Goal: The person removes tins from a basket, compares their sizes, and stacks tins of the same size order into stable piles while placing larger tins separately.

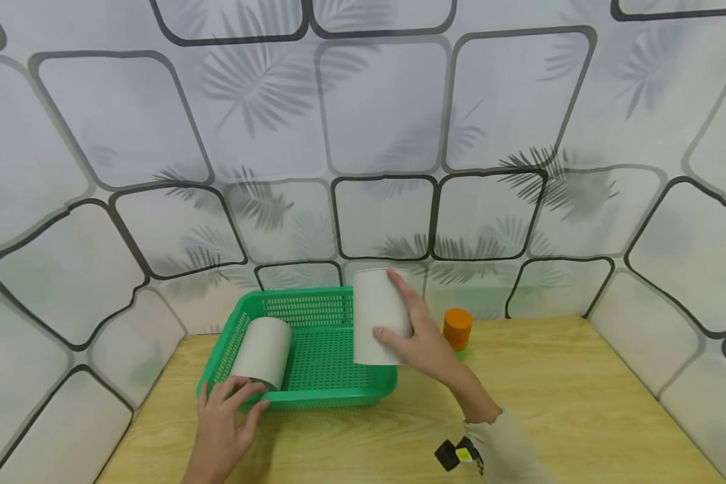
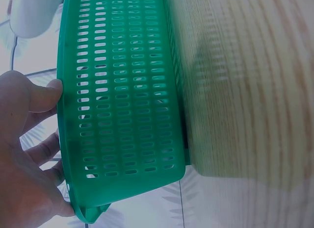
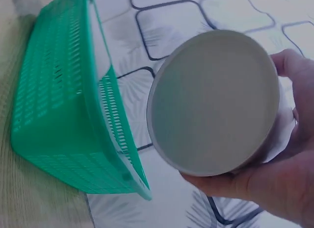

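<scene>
My right hand (image 1: 420, 336) grips a white cylindrical canister (image 1: 375, 316), held upright above the right side of a green plastic basket (image 1: 314, 398). In the right wrist view, the flat round end of the canister (image 3: 213, 103) faces the camera, with fingers and thumb around its side. My left hand (image 1: 220, 423) pinches the front rim of the basket near its left corner. From the left wrist, the thumb and fingers of that hand (image 2: 24, 149) lie at the rim of the perforated basket (image 2: 122, 100). A second white canister (image 1: 265, 353) lies tilted inside the basket's left end.
An orange cylindrical stack (image 1: 457, 327) with a green base stands on the wooden table (image 1: 581, 403), right of the basket. Behind the table rises a patterned wall covering (image 1: 381, 107). A small black-and-yellow item (image 1: 460, 454) hangs by the right sleeve (image 1: 508, 447).
</scene>
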